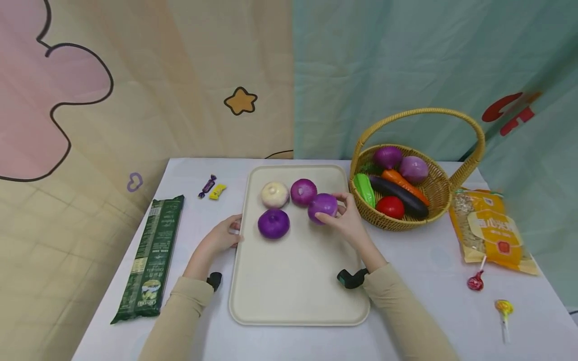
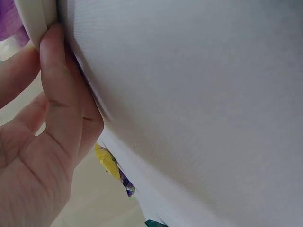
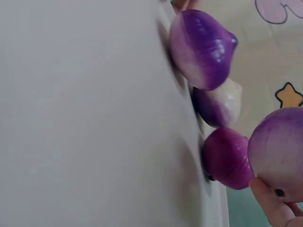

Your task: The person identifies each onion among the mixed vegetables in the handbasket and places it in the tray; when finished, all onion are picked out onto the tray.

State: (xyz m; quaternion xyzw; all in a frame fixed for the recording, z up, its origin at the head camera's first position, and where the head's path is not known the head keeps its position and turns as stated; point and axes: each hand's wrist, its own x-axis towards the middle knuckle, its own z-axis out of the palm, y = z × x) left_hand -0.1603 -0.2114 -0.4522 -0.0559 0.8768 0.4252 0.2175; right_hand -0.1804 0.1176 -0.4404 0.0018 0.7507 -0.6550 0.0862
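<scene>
My right hand (image 1: 349,220) holds a purple onion (image 1: 322,208) between thumb and fingers above the right side of a cream tray (image 1: 298,291). In the right wrist view this onion (image 3: 279,156) shows a pale lower side with a small dark spot, lifted off the tray. On the tray sit a white onion (image 1: 274,194), a reddish-purple onion (image 1: 303,192) and a deep purple onion (image 1: 273,223). At the tray's left edge, my left hand (image 1: 221,235) grips the rim; the left wrist view shows its fingertips (image 2: 53,45) pressed against that rim.
Right of the tray, a wicker basket (image 1: 397,224) holds an eggplant, a carrot, a tomato and other vegetables. Beyond lie a yellow food bag (image 1: 494,230) and two lollipops, red (image 1: 475,282) and yellow (image 1: 503,307). Leftward are a green packet (image 1: 151,255) and two candies, purple (image 1: 207,186) and yellow (image 1: 218,191).
</scene>
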